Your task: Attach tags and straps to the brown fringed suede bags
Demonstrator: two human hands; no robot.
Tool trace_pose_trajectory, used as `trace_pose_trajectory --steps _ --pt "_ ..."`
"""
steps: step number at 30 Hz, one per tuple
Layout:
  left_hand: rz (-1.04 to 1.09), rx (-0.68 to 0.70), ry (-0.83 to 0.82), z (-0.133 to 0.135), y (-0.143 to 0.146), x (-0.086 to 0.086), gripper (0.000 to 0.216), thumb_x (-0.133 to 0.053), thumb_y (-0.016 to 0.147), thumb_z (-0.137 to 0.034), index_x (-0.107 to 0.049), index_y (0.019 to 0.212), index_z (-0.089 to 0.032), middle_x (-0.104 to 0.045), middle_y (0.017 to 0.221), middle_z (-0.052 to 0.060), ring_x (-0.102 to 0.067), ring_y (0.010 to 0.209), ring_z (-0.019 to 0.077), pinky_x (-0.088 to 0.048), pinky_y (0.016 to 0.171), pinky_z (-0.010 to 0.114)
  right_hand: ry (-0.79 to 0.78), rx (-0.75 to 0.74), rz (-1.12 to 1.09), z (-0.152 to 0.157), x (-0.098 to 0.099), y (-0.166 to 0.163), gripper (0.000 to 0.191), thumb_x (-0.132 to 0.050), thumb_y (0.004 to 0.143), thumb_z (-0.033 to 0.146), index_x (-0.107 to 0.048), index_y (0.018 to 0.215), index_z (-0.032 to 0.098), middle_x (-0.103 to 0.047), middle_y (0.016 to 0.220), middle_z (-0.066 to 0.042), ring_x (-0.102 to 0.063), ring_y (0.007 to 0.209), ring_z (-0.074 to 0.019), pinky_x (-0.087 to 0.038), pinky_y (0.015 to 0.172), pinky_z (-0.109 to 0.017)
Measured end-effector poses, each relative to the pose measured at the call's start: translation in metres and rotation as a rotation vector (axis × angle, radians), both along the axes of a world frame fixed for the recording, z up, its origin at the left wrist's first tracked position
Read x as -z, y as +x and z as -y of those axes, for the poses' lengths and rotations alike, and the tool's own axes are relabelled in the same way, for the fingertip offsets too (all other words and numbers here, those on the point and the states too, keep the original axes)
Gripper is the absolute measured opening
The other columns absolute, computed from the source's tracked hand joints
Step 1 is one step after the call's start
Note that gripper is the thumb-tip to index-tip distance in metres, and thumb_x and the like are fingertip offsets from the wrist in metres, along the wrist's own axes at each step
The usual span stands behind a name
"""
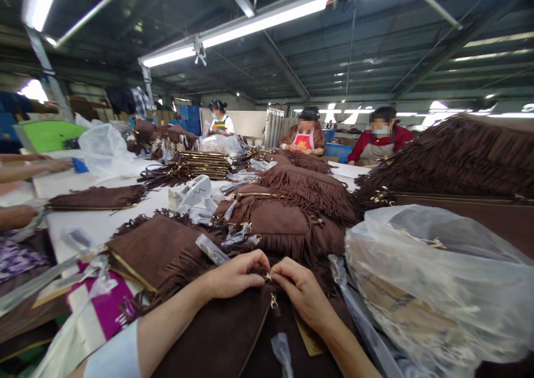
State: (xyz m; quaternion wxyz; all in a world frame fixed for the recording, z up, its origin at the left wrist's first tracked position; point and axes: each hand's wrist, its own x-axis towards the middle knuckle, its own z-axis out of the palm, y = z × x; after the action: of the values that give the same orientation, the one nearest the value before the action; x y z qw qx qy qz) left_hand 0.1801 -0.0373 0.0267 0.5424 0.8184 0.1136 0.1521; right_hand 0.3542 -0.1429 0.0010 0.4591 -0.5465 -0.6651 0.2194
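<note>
A dark brown bag [208, 333] lies in front of me, a gold zip running down its face. My left hand [242, 272] and my right hand [298, 286] meet at its upper edge. Both pinch a small gold metal fitting [267, 276] between thumb and fingers; the fingertips partly cover it. Just below hangs a gold clasp [273, 301] on a dark strap, whose lower end is wrapped in clear plastic [281, 349]. A tan card [308, 336] shows beside my right wrist.
Fringed brown bags [279, 222] are heaped ahead. A plastic sack [438, 278] and a tall bag stack [454, 155] stand right. Another bag [162, 244] lies left, near a white tape dispenser [189, 193]. Several co-workers surround the table; one's hands [20, 214] reach in at far left.
</note>
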Motion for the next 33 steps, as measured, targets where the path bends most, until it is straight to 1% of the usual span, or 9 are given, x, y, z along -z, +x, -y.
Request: trace_pose_trajectory --steps 5,10,16,21,24,27,29,31,33 --pt "-0.004 -0.008 0.021 0.000 -0.001 -0.001 0.020 -0.056 0.077 -0.013 -0.054 0.097 -0.017 -0.056 0.088 -0.001 -0.052 0.083 0.0148 -0.042 0.075 0.026 0.021 0.016 0.022 -0.001 0.000 0.001 0.018 -0.054 0.090 0.022 -0.065 0.075 0.022 -0.059 0.077 0.000 -0.057 0.076 -0.0177 -0.040 0.071 -0.027" --pt "-0.014 0.004 0.036 0.000 -0.001 -0.001 0.019 -0.054 0.078 -0.014 -0.052 0.097 -0.018 -0.056 0.088 -0.001 -0.052 0.083 0.0153 -0.042 0.074 0.027 0.013 -0.002 0.015 0.001 -0.005 -0.001 0.021 -0.054 0.089 0.026 -0.068 0.073 0.022 -0.061 0.077 -0.001 -0.058 0.076 -0.0183 -0.040 0.071 -0.027" --pt "-0.046 -0.029 0.117 -0.001 0.000 0.001 0.017 -0.054 0.079 -0.017 -0.047 0.094 -0.019 -0.051 0.083 -0.003 -0.049 0.077 0.0138 -0.040 0.068 0.024 -0.090 0.006 -0.045 0.003 -0.007 -0.004 0.027 -0.052 0.088 0.033 -0.072 0.077 0.020 -0.067 0.077 -0.003 -0.060 0.075 -0.0191 -0.041 0.069 -0.027" --pt "-0.075 -0.085 0.205 0.000 0.000 0.002 0.014 -0.056 0.080 -0.017 -0.047 0.090 -0.020 -0.047 0.078 -0.005 -0.045 0.074 0.0135 -0.037 0.066 0.025 -0.208 0.030 -0.104 0.003 -0.007 -0.008 0.034 -0.049 0.085 0.038 -0.068 0.067 0.016 -0.058 0.061 0.000 -0.050 0.059 -0.0158 -0.035 0.056 -0.026" --pt "-0.083 -0.118 0.259 0.002 0.000 0.002 0.013 -0.057 0.081 -0.016 -0.047 0.089 -0.020 -0.047 0.079 -0.004 -0.045 0.075 0.0141 -0.037 0.068 0.026 -0.218 0.073 -0.109 0.002 -0.008 -0.011 0.035 -0.050 0.083 0.040 -0.064 0.062 0.016 -0.053 0.057 0.002 -0.047 0.058 -0.0151 -0.032 0.055 -0.026" --pt "-0.081 -0.132 0.307 0.003 0.001 0.001 0.014 -0.057 0.081 -0.013 -0.048 0.089 -0.020 -0.051 0.084 -0.002 -0.048 0.080 0.0157 -0.039 0.074 0.027 -0.221 0.126 -0.113 0.001 -0.007 -0.014 0.034 -0.051 0.081 0.040 -0.064 0.061 0.016 -0.053 0.057 0.001 -0.048 0.061 -0.0161 -0.032 0.056 -0.026" --pt "-0.034 -0.116 0.408 0.004 0.001 0.000 0.016 -0.058 0.079 -0.010 -0.050 0.089 -0.020 -0.055 0.097 0.002 -0.051 0.091 0.0181 -0.041 0.082 0.029 -0.227 0.153 -0.122 -0.001 -0.005 -0.015 0.033 -0.052 0.079 0.040 -0.063 0.059 0.016 -0.052 0.056 0.002 -0.047 0.060 -0.0161 -0.031 0.056 -0.027" --pt "0.034 -0.088 0.600 0.006 0.001 -0.002 0.016 -0.057 0.080 -0.008 -0.055 0.090 -0.020 -0.054 0.112 0.007 -0.051 0.103 0.0214 -0.040 0.090 0.031 -0.234 0.165 -0.139 -0.002 -0.003 -0.014 0.034 -0.053 0.077 0.043 -0.059 0.056 0.017 -0.048 0.054 0.003 -0.045 0.058 -0.0152 -0.029 0.054 -0.027" --pt "0.063 -0.069 0.819 0.008 0.001 -0.003 0.014 -0.054 0.085 -0.010 -0.060 0.092 -0.020 -0.054 0.118 0.009 -0.051 0.107 0.0234 -0.040 0.092 0.033 -0.248 0.163 -0.165 -0.004 -0.002 -0.014 0.035 -0.055 0.074 0.047 -0.056 0.054 0.018 -0.043 0.052 0.004 -0.041 0.056 -0.0142 -0.028 0.053 -0.026"
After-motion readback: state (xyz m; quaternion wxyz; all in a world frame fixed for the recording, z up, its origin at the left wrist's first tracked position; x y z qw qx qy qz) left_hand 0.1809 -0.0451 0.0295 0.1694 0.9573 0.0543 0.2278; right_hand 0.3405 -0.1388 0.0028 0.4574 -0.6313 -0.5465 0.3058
